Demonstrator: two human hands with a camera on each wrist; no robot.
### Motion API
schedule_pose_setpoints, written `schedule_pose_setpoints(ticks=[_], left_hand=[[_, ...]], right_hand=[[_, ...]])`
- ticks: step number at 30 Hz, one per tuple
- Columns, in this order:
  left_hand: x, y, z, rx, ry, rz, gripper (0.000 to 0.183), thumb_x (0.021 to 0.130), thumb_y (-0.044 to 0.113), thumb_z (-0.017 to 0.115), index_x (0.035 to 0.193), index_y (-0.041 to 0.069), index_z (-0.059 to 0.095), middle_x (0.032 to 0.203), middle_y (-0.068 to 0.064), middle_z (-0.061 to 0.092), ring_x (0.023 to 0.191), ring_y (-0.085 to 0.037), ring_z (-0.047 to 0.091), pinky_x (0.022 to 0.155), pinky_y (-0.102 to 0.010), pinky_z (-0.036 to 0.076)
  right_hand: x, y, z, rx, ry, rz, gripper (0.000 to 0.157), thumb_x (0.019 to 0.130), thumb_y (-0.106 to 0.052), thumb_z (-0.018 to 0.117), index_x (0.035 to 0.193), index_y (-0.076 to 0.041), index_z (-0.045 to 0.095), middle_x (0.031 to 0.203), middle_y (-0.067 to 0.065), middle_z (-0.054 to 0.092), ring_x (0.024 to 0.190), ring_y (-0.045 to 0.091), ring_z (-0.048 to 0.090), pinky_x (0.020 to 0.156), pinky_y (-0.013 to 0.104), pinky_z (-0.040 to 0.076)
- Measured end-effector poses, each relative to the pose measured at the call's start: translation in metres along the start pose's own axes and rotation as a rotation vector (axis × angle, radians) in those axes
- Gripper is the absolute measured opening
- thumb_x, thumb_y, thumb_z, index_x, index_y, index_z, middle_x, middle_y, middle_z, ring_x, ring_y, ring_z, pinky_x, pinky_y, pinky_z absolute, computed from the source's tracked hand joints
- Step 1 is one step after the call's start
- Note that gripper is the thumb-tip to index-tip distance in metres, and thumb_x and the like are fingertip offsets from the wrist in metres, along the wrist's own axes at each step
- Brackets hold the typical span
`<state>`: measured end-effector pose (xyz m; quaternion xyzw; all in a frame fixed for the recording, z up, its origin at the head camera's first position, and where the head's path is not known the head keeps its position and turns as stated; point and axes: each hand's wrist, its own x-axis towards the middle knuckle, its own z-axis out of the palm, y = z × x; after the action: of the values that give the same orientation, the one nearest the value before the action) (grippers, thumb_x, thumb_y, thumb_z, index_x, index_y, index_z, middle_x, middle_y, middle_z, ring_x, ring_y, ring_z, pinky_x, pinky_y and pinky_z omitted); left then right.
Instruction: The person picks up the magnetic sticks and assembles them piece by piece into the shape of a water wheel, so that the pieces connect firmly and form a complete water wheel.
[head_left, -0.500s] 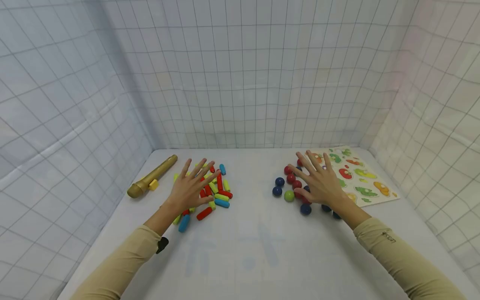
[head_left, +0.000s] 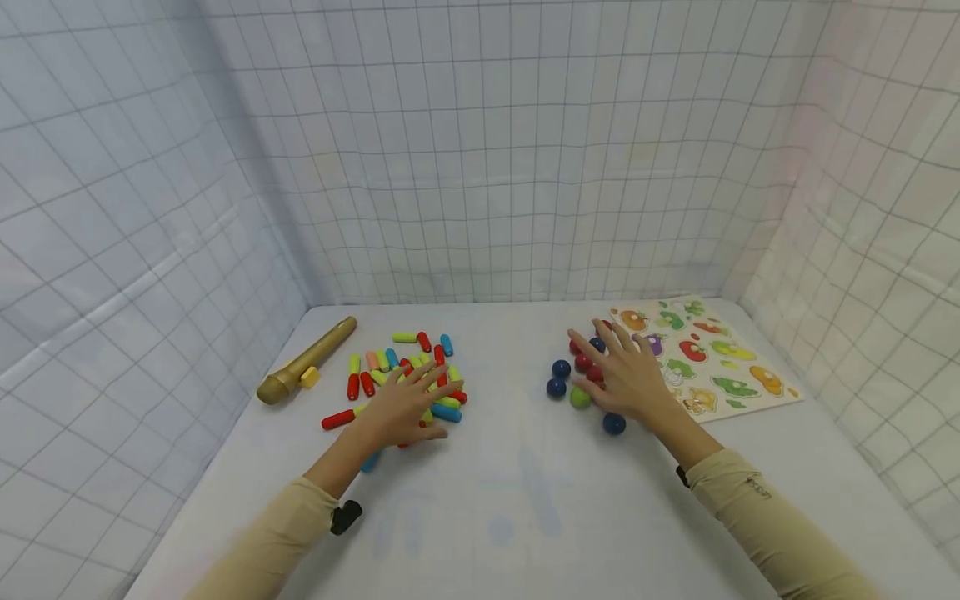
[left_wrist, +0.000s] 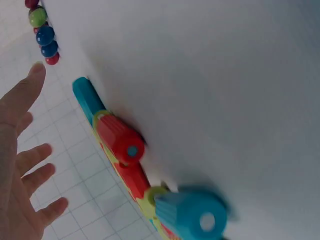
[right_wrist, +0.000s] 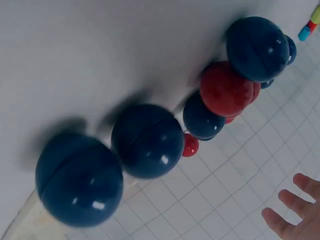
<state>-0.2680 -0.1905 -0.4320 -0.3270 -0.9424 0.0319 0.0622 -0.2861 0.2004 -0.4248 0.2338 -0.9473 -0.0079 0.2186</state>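
My left hand (head_left: 405, 410) hovers, fingers spread, above a loose pile of small ribbed rods in red, yellow-green, blue and orange. A red rod (head_left: 338, 419) lies at the pile's left edge; a blue rod (left_wrist: 192, 215) looms large in the left wrist view. Over a cluster of shiny balls is my right hand (head_left: 630, 379), its fingers also spread and holding nothing. Dark blue balls (head_left: 556, 387), red balls (head_left: 582, 362) and a green ball (head_left: 581, 397) show around its fingers. In the right wrist view, fingertips (right_wrist: 275, 220) appear apart from the balls.
A board (head_left: 708, 404) with pictures of vegetables lies at the right, beside the right hand. At the far left rests a gold club-shaped tube (head_left: 307, 358) with a small yellow block (head_left: 310, 377) against it. Grid-patterned cloth walls (head_left: 495, 167) enclose the white table (head_left: 495, 475).
Both hands have come down closer to the table. The left has shifted rightward and toward me, uncovering rods at the left; the right has moved slightly left, covering some balls.
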Motion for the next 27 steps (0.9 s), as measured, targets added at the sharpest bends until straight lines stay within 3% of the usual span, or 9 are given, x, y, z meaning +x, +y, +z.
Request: schedule_pose_setpoints(ticks=[2,5,9,12,17,23,27], left_hand=[[0.001,0.006,0.0,-0.119,-0.039,-0.028,0.071,0.082,0.055,0.07,0.142,0.025,0.05,0.146,-0.008,0.05,0.135,-0.032,0.046,0.105,-0.061,0.039],[0.004,0.011,0.001,-0.218,-0.061,-0.095,0.059,0.083,0.049,0.072,0.134,0.022,0.059,0.132,-0.006,0.061,0.12,-0.028,0.056,0.098,-0.052,0.048],[0.011,0.011,0.004,-0.279,-0.056,-0.175,0.044,0.082,0.04,0.077,0.121,0.023,0.066,0.12,-0.002,0.067,0.107,-0.023,0.061,0.089,-0.044,0.053],[0.015,0.015,0.01,-0.286,-0.07,-0.226,0.036,0.081,0.033,0.079,0.114,0.023,0.07,0.112,0.001,0.069,0.101,-0.02,0.061,0.086,-0.04,0.054],[0.014,0.023,0.019,-0.238,-0.091,-0.255,0.026,0.081,0.027,0.079,0.106,0.02,0.073,0.103,0.001,0.07,0.094,-0.019,0.062,0.086,-0.037,0.054],[0.019,0.028,0.017,-0.21,-0.097,-0.253,0.022,0.082,0.024,0.078,0.103,0.017,0.071,0.098,0.0,0.07,0.091,-0.019,0.063,0.084,-0.036,0.055],[0.022,0.028,0.012,-0.214,-0.072,-0.26,0.022,0.081,0.022,0.079,0.098,0.013,0.07,0.091,-0.001,0.071,0.083,-0.018,0.064,0.081,-0.034,0.056]], right_hand=[[0.004,-0.005,0.001,0.071,-0.047,0.062,0.071,0.089,-0.06,0.054,0.15,-0.029,0.034,0.146,0.016,0.043,0.133,0.04,0.042,0.101,0.063,0.039],[0.013,-0.014,0.004,0.135,-0.124,0.118,0.059,0.092,-0.054,0.054,0.141,-0.023,0.047,0.131,0.015,0.054,0.122,0.037,0.05,0.096,0.059,0.044],[0.027,-0.031,0.008,0.121,-0.17,0.078,0.036,0.091,-0.037,0.065,0.12,-0.016,0.062,0.106,0.009,0.063,0.096,0.028,0.058,0.077,0.045,0.052],[0.035,-0.045,0.014,0.093,-0.239,0.051,0.03,0.087,-0.027,0.071,0.114,-0.016,0.066,0.097,0.008,0.066,0.084,0.025,0.06,0.066,0.04,0.053],[0.038,-0.066,0.028,0.059,-0.415,0.065,0.028,0.087,-0.021,0.071,0.114,-0.013,0.066,0.097,0.011,0.069,0.083,0.027,0.064,0.067,0.043,0.056],[0.039,-0.075,0.028,0.076,-0.456,0.055,0.015,0.085,-0.013,0.072,0.098,-0.01,0.067,0.081,0.01,0.065,0.069,0.023,0.059,0.06,0.036,0.054],[0.038,-0.076,0.022,0.16,-0.481,0.069,0.021,0.082,-0.009,0.074,0.103,-0.011,0.069,0.082,0.008,0.067,0.066,0.02,0.057,0.063,0.033,0.055]])
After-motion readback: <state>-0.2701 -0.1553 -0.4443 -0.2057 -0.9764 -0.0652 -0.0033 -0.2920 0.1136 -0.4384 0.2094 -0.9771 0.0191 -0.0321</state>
